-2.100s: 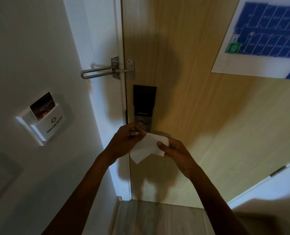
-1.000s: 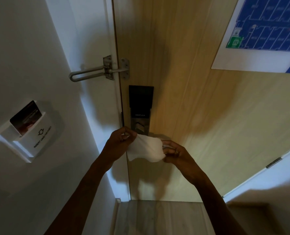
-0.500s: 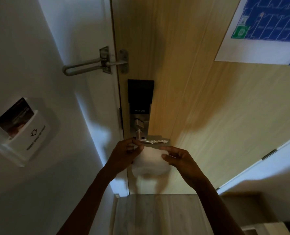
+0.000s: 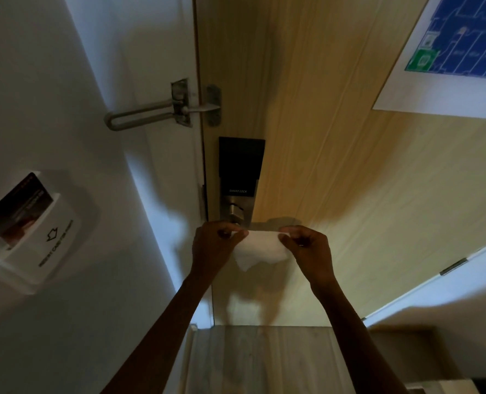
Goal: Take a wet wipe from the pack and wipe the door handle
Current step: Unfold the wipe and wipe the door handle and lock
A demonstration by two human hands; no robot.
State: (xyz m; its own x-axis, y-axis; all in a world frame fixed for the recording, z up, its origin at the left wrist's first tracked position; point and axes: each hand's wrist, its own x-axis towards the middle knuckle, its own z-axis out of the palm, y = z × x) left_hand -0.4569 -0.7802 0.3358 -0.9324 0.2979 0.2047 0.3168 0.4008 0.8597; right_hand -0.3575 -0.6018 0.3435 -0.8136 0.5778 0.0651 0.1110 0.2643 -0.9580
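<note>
A white wet wipe (image 4: pixel 260 248) is stretched between my two hands, draped over the door handle, which it hides. My left hand (image 4: pixel 214 248) pinches the wipe's left end and my right hand (image 4: pixel 307 247) pinches its right end. Just above sits the smart lock (image 4: pixel 240 172), a black panel over a metal plate on the wooden door (image 4: pixel 335 166). Only the handle's base (image 4: pixel 234 213) shows below the lock plate. No wipe pack is in view.
A metal swing-bar door guard (image 4: pixel 162 110) bridges the door frame and door above the lock. A white key-card holder with a card (image 4: pixel 28 223) hangs on the left wall. A blue floor plan (image 4: pixel 458 52) is posted at the upper right of the door.
Both hands have lifted the wipe from below the handle up onto it and pulled it wider. The handle, visible half a second ago, is now covered. The camera has moved closer.
</note>
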